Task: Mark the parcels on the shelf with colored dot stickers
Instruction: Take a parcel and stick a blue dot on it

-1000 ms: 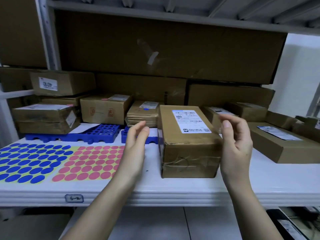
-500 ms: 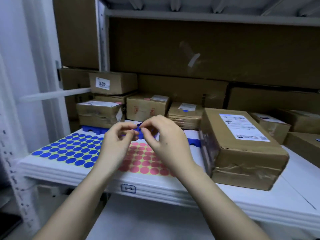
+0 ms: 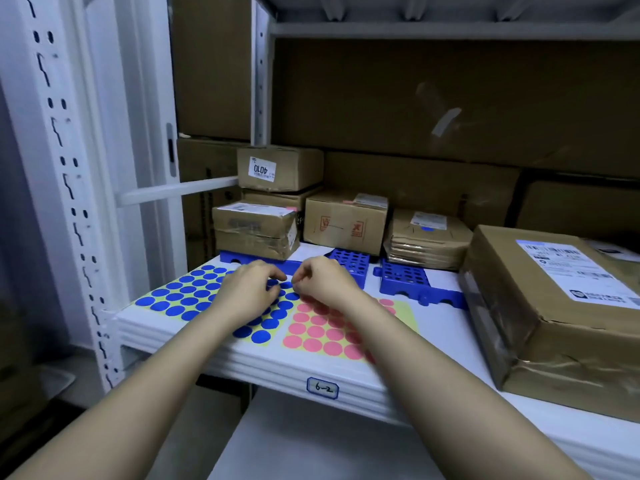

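Fingers [image 3: 273, 287] of both the left hand [image 3: 247, 289] and right hand [image 3: 323, 282] curl, pinching at the blue dot sheet [image 3: 194, 294] beneath; pink dot sheet [image 3: 322, 332] just right.

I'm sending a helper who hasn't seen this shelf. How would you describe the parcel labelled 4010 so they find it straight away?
Start at the white upright post at the back left of the shelf. Just right of its foot a short stack of brown boxes rises from a blue tray, and the 4010 box sits on top. It is the highest small parcel there, and its white label faces forward with the number upside down.
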Demonstrator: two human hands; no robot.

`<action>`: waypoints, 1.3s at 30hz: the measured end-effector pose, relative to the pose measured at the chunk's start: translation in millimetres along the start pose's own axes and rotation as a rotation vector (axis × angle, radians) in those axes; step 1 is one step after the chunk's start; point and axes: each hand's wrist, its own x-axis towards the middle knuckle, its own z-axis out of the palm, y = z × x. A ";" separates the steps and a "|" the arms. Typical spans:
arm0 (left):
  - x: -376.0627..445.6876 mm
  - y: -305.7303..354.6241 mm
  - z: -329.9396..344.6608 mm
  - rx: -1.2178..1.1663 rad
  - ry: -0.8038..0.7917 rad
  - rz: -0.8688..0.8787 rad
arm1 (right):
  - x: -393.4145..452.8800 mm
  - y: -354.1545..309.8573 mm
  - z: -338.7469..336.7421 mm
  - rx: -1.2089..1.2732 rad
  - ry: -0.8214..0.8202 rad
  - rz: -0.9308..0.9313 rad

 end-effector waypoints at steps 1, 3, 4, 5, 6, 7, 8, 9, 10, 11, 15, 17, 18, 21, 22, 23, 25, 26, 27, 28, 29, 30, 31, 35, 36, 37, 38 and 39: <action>3.6 0.1 1.4 0.031 -0.003 0.021 | 3.1 1.6 2.4 -0.005 -0.012 0.005; 9.2 0.5 5.2 0.062 -0.012 0.052 | 7.5 4.7 6.1 0.000 -0.016 0.006; 10.9 0.2 7.9 0.083 -0.021 0.065 | 9.1 6.3 7.7 0.013 -0.014 0.005; 11.8 -0.3 10.6 0.111 -0.032 0.078 | 10.4 8.5 9.2 0.029 -0.016 0.003; 12.5 -1.4 13.7 0.141 -0.040 0.090 | 11.7 11.1 10.6 0.046 -0.026 0.001; 12.8 -2.6 16.5 0.166 -0.041 0.103 | 12.7 14.1 11.9 0.067 -0.038 -0.004; 13.0 -3.8 18.5 0.182 -0.036 0.112 | 13.3 17.2 12.9 0.092 -0.047 -0.011; 13.4 -4.9 20.0 0.191 -0.031 0.117 | 13.4 20.1 13.7 0.120 -0.048 -0.020; 13.9 -5.4 20.8 0.197 -0.031 0.121 | 13.3 22.4 13.5 0.143 -0.045 -0.030; 14.3 -5.9 21.5 0.201 -0.036 0.123 | 13.6 24.6 14.0 0.155 -0.045 -0.039; 15.6 -6.7 23.6 0.225 -0.047 0.127 | 14.6 27.9 14.6 0.150 -0.050 -0.072; 15.8 -6.0 24.4 0.243 -0.043 0.118 | 15.6 29.0 16.0 0.148 -0.041 -0.081; 15.4 -5.3 24.3 0.248 -0.042 0.113 | 16.4 29.7 17.4 0.148 -0.038 -0.079; 14.6 -3.0 23.9 0.254 -0.036 0.111 | 18.1 29.7 20.2 0.130 -0.022 -0.084; 14.3 -2.7 23.8 0.257 -0.036 0.110 | 18.5 29.5 20.6 0.120 -0.014 -0.088; 14.3 -2.5 23.7 0.258 -0.035 0.109 | 19.4 29.6 21.4 0.114 -0.008 -0.087; 14.4 -2.6 23.6 0.257 -0.039 0.107 | 20.4 30.1 23.2 0.113 -0.004 -0.076; 14.5 -2.5 23.5 0.254 -0.043 0.104 | 20.8 30.5 24.0 0.119 -0.006 -0.067; 14.7 -2.7 23.3 0.248 -0.050 0.101 | 21.7 31.1 25.0 0.128 -0.008 -0.058; 14.8 -3.0 22.9 0.235 -0.057 0.094 | 22.5 31.7 25.9 0.138 -0.012 -0.050; 15.2 -3.5 22.4 0.218 -0.063 0.085 | 23.0 32.0 26.8 0.148 -0.015 -0.042; 15.5 -4.0 22.1 0.203 -0.069 0.076 | 22.9 31.9 27.6 0.156 -0.017 -0.039; 15.4 -4.5 22.0 0.192 -0.075 0.069 | 22.9 32.1 28.5 0.163 -0.014 -0.037; 14.8 -4.0 22.6 0.192 -0.074 0.067 | 23.0 34.5 31.2 0.140 0.038 -0.076; 14.6 -3.6 22.7 0.195 -0.068 0.069 | 22.7 35.0 31.1 0.139 0.045 -0.087; 14.5 -3.3 22.8 0.198 -0.063 0.070 | 22.4 35.6 30.7 0.151 0.046 -0.093; 14.3 -3.0 22.7 0.201 -0.062 0.071 | 22.0 36.4 30.1 0.172 0.040 -0.097; 14.2 -2.7 22.6 0.202 -0.062 0.072 | 21.5 36.9 29.5 0.192 0.032 -0.099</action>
